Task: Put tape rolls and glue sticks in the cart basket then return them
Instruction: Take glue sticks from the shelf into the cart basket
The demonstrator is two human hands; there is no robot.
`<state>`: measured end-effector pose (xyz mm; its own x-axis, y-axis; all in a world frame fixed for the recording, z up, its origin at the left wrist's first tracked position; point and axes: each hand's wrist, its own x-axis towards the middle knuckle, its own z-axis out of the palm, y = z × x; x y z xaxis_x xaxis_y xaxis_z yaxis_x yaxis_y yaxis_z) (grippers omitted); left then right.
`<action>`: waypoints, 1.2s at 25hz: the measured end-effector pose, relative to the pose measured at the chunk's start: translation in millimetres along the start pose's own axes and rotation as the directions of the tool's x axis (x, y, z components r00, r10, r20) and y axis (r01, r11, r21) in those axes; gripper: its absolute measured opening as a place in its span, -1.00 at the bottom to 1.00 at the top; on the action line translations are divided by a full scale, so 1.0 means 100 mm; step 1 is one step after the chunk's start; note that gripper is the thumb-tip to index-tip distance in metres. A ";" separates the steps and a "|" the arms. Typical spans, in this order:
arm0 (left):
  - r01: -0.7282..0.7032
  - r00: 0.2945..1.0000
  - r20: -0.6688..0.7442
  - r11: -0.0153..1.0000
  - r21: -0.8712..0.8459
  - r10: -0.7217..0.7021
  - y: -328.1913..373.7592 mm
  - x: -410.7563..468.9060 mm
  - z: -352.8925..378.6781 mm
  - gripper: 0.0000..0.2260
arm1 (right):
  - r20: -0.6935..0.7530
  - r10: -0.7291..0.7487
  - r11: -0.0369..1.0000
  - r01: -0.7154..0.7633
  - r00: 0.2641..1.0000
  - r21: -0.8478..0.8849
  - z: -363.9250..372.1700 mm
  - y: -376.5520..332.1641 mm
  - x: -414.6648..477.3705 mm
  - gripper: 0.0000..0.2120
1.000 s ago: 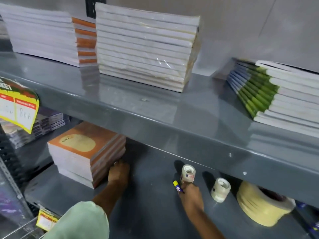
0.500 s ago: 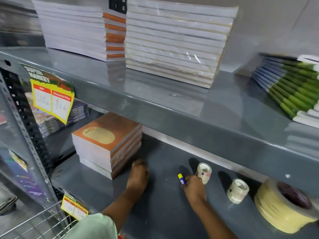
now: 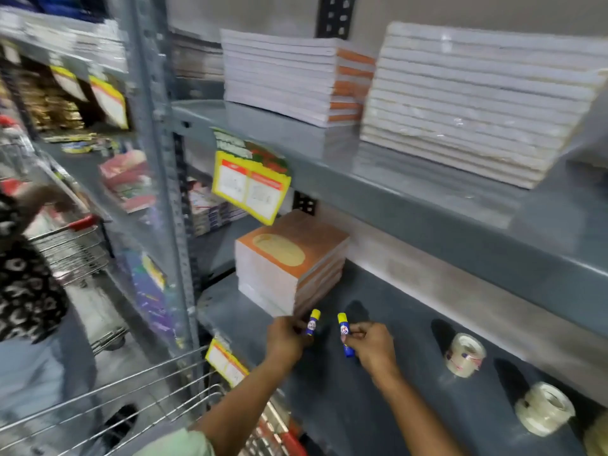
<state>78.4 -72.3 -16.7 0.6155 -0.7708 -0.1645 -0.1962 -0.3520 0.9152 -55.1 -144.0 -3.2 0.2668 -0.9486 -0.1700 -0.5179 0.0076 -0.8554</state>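
I see two blue glue sticks with yellow caps, one (image 3: 312, 326) upright, one (image 3: 344, 334) tilted, held above the lower shelf (image 3: 378, 406). Two clear tape rolls (image 3: 465, 355) (image 3: 544, 408) lie well apart on it. The wire cart basket (image 3: 138, 403) sits below-left

You're in a stationery shop aisle: price tag (image 3: 250, 189) on grey metal shelving (image 3: 427, 205), stacked notebooks (image 3: 289, 258), wire cart (image 3: 65, 248).

Your left hand (image 3: 285, 337) covers the lower end of its blue, yellow-capped glue stick (image 3: 313, 323), and the label print is too small to read. The whole left side is smeared: the person in the black-and-white patterned top (image 3: 23, 278) is cut off by the edge, and the yellow price tags (image 3: 251, 187) are illegible. A pale yellow tape roll (image 3: 597, 437) is clipped at the bottom right corner. The wire cart basket (image 3: 131, 399) runs off the bottom edge.
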 end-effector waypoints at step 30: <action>0.854 0.360 -0.502 0.494 -0.163 -0.787 -4.87 -2.06 -1.26 -0.96 | 0.707 0.282 0.669 0.395 0.649 -0.630 4.98 2.13 -2.56 -0.82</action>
<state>143.3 325.2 -381.9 0.7587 0.2660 -0.5947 0.5531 -0.7454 0.3721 171.0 258.1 -385.2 0.6015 -0.3895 -0.6975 -0.7526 -0.5692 -0.3311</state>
